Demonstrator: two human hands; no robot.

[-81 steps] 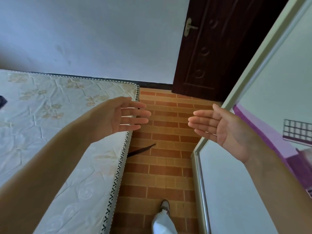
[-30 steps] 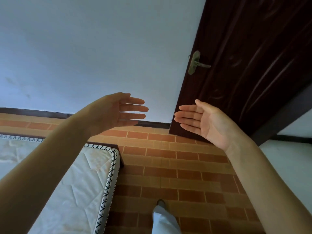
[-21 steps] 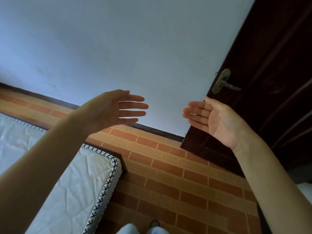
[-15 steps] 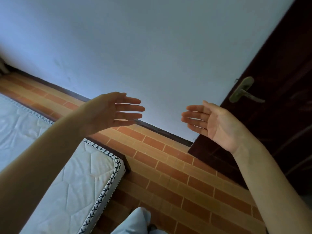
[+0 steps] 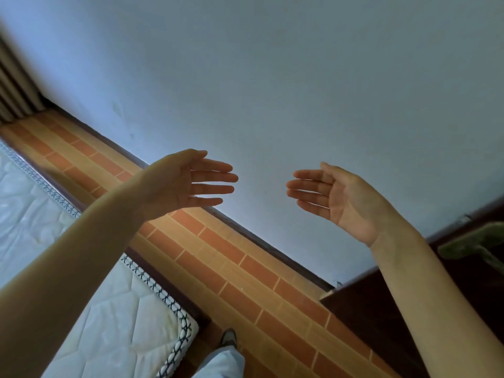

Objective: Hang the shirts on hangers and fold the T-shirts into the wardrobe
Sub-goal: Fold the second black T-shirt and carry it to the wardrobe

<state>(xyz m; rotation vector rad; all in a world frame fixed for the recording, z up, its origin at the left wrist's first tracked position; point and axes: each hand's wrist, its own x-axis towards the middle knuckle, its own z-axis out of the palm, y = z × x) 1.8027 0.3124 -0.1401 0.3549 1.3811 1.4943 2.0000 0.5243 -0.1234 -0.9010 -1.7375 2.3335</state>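
No readable text, label, brand, number or sign appears anywhere in the view. The pale wall [image 5: 300, 77] at the far side carries only faint smudges, no lettering. The mattress [image 5: 114, 317] at the near left shows a quilted pattern and a black-and-white stitched trim along its edge, with no tag or brand mark in sight. The brick-patterned floor [image 5: 245, 282] bears no marking. The dark door [image 5: 381, 317] at the right and its blurred handle [image 5: 469, 246] show no plate or inscription that can be made out.
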